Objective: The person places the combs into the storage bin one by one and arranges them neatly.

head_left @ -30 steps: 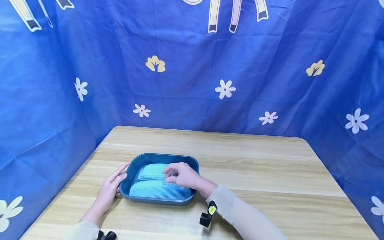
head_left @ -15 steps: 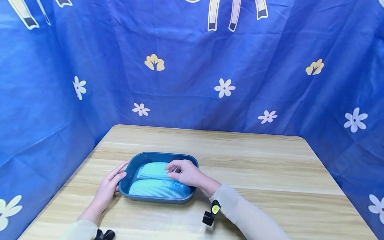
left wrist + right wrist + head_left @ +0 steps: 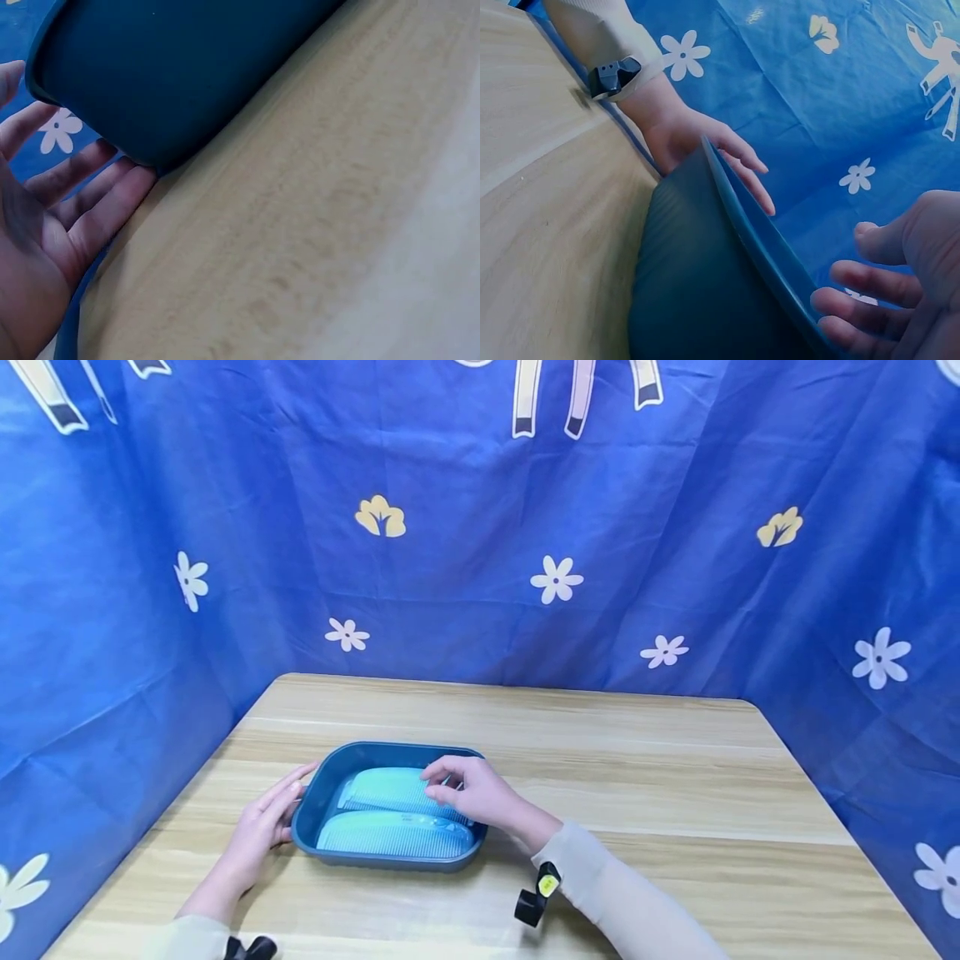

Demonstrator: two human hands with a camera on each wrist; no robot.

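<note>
Two light blue combs, a far comb [image 3: 390,787] and a near comb [image 3: 393,835], lie side by side in a dark teal basin [image 3: 375,863] on the table. My left hand [image 3: 253,837] is at the basin's left end, its fingertips right at the outer wall. In the left wrist view, the fingers of that hand [image 3: 71,202] are relaxed, some reaching the basin's lower corner. Above the basin's right side hovers my right hand [image 3: 476,791], partly covering the far comb. Its loosely bent fingers [image 3: 862,311] hold nothing in the right wrist view.
The basin stands on a wood-grain table [image 3: 637,777], toward its left front. A blue cloth [image 3: 465,610] with flowers and animal legs hangs behind the table and along both sides. A black wrist camera [image 3: 531,906] sits below the right sleeve.
My right hand has drawn slightly right and back, uncovering more of the combs. The left thumb has slipped off the basin's rim to its outer side. The combs stay in place.
</note>
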